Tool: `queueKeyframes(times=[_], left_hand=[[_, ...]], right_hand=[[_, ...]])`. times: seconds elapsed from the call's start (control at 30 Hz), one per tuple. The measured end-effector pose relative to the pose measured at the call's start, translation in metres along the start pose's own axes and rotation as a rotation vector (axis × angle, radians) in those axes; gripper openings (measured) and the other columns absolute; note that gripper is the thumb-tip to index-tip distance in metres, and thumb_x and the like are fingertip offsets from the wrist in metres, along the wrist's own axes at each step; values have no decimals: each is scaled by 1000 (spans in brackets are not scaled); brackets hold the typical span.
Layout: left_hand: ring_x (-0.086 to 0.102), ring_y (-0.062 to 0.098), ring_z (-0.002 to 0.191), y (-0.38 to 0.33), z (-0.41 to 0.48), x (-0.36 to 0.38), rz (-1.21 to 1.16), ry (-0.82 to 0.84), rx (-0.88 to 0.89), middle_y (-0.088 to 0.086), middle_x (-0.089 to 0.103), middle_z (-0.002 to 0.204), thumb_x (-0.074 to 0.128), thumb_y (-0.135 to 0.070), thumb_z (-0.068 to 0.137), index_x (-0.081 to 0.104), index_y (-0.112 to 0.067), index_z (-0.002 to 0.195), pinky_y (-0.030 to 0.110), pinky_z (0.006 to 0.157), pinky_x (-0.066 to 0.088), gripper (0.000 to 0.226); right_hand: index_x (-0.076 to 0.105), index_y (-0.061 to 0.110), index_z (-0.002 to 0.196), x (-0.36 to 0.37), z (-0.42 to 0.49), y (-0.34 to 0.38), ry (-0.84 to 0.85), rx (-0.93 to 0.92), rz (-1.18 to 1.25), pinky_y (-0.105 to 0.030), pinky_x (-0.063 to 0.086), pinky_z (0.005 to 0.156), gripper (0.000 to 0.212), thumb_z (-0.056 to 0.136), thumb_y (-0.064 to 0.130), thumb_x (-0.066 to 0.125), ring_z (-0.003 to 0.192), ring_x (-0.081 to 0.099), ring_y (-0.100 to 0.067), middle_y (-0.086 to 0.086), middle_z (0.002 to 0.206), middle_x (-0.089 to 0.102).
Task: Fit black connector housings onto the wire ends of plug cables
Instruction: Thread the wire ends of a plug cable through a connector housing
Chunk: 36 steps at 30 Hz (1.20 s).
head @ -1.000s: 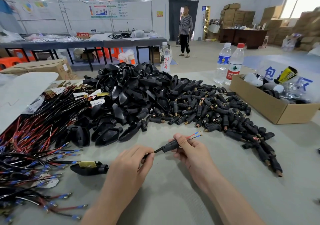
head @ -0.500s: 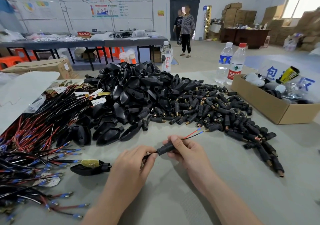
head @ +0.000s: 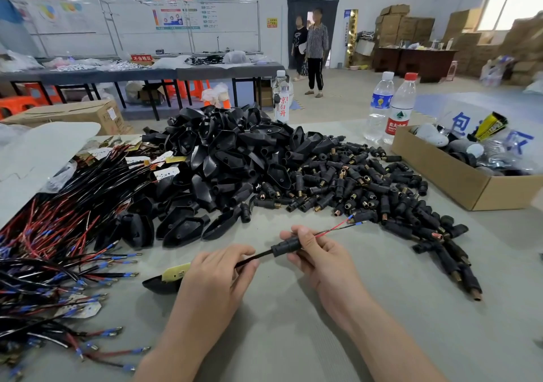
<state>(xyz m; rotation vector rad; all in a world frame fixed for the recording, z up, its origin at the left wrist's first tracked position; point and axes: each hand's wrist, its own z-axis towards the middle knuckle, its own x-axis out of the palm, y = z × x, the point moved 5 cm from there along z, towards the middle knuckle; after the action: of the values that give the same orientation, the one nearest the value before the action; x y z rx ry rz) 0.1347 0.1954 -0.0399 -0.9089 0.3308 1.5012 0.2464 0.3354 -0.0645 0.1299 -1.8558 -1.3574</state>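
A grey table (head: pixel 293 337) holds a large pile of black housings (head: pixel 264 161). Just in front of the pile, the left hand (head: pixel 217 275) pinches a black cable (head: pixel 252 258). The right hand (head: pixel 317 255) grips a connector housing (head: pixel 286 246) threaded on it, and red and black wire ends (head: pixel 338 227) poke toward the pile.

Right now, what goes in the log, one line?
left hand: pinches cable | right hand: grips black sleeve | wires: poke out past sleeve
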Motion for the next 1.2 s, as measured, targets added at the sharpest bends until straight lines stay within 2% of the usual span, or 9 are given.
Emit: queueKeyframes(times=[0.17, 0.33, 0.47, 0.57, 0.77, 0.93, 1.03, 1.1, 1.2], left_hand=[[51, 1, 70, -2, 1, 0, 18, -23, 2, -18, 60, 75, 49, -36, 96, 64, -25, 92, 29, 73, 40, 18], [53, 2, 71, -5, 2, -3, -7, 12, -9, -18, 64, 77, 48, -37, 95, 68, -23, 91, 29, 73, 40, 24], [54, 3, 83, -7, 2, -3, -131, 32, -83, -18, 65, 84, 59, -34, 96, 71, -20, 102, 27, 78, 39, 20], [54, 3, 89, -11, 4, -5, -96, 31, -42, -11, 71, 89, 64, -25, 92, 73, -13, 108, 25, 78, 40, 22], [52, 8, 90, -14, 3, -4, -56, 32, -28, -7, 73, 80, 77, -11, 81, 74, -10, 109, 22, 75, 39, 28], [52, 7, 86, -13, 1, -4, -92, 30, -21, -15, 69, 78, 76, -12, 84, 72, -13, 113, 22, 75, 40, 29], [52, 4, 86, -17, 1, -2, -87, 23, 31, -25, 64, 86, 70, -23, 87, 71, -18, 112, 22, 74, 40, 25], [49, 2, 81, -19, 1, 0, -51, 24, 68, -20, 66, 83, 61, -36, 90, 70, -19, 110, 20, 71, 39, 28], [46, 4, 74, -17, 1, 2, -2, -9, 90, -18, 62, 79, 54, -38, 91, 69, -20, 107, 20, 68, 38, 29]], right_hand=[[64, 2, 112, 2, -2, -3, 11, 39, 70, -20, 58, 71, 41, 80, 27, 64, 88, 73, -15, -14, 105, 75], [60, 6, 114, 7, -4, -4, 36, 39, 78, -19, 58, 67, 41, 78, 25, 67, 84, 72, -13, -12, 102, 76], [60, 3, 114, 11, -7, -7, 54, 42, 57, -18, 57, 67, 43, 79, 26, 66, 84, 72, -12, -13, 104, 76], [63, 2, 112, 13, -8, -9, 62, 33, 46, -18, 57, 69, 41, 80, 28, 65, 87, 72, -13, -12, 105, 76], [65, 0, 114, 16, -11, -10, 121, 100, 82, -22, 58, 77, 35, 101, 26, 46, 94, 72, -18, -14, 112, 74], [64, 2, 115, 20, -11, -11, 160, 106, 99, -21, 57, 78, 35, 91, 27, 60, 96, 72, -18, -14, 114, 73], [59, 2, 110, 18, -8, -11, 132, 72, 80, -21, 57, 75, 39, 82, 27, 67, 94, 73, -19, -14, 111, 74], [56, 1, 106, 17, -7, -12, 111, 60, 45, -20, 57, 72, 42, 77, 28, 70, 96, 73, -21, -14, 109, 74], [54, -2, 107, 15, -6, -15, 114, 63, 19, -23, 58, 75, 44, 81, 30, 69, 100, 73, -25, -15, 108, 74]])
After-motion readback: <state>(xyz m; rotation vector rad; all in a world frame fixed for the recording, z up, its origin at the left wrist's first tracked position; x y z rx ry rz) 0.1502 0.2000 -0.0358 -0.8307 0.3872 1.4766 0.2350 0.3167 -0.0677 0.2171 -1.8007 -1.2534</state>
